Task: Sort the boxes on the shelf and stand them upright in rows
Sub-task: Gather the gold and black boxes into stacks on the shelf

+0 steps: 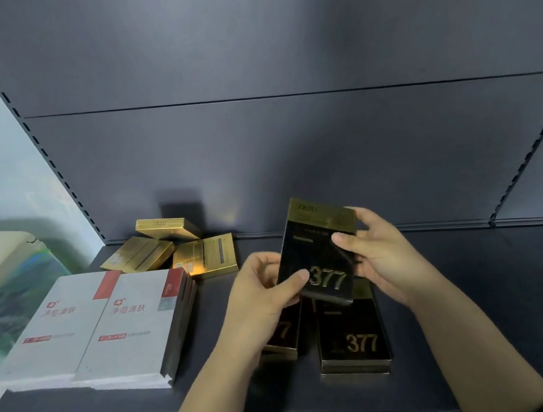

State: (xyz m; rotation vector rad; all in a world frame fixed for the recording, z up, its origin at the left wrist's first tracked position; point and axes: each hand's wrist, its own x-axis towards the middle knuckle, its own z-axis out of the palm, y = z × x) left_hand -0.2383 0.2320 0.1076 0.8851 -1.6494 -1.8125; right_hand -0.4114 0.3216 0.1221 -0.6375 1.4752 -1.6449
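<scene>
A black box with a gold top and gold "377" print (pixel 317 251) is held tilted above the dark shelf (pixel 497 279). My left hand (pixel 267 292) pinches its lower left edge, thumb across the front. My right hand (pixel 380 253) grips its right side. Beneath it lie two more black "377" boxes flat: one (pixel 353 340) in plain sight, another (pixel 282 339) partly hidden under my left hand. Three gold boxes (pixel 172 250) lie jumbled at the back left. Two grey-white boxes with red labels (pixel 106 327) lie flat in stacks at the left.
The shelf's dark back panel (pixel 290 151) rises behind the boxes. A slotted upright (pixel 50 159) runs along the left, another (pixel 533 157) at the right. A pale bundle with green-blue print (pixel 1 286) sits beyond the shelf's left end. The shelf's front edge (pixel 290 410) is near me.
</scene>
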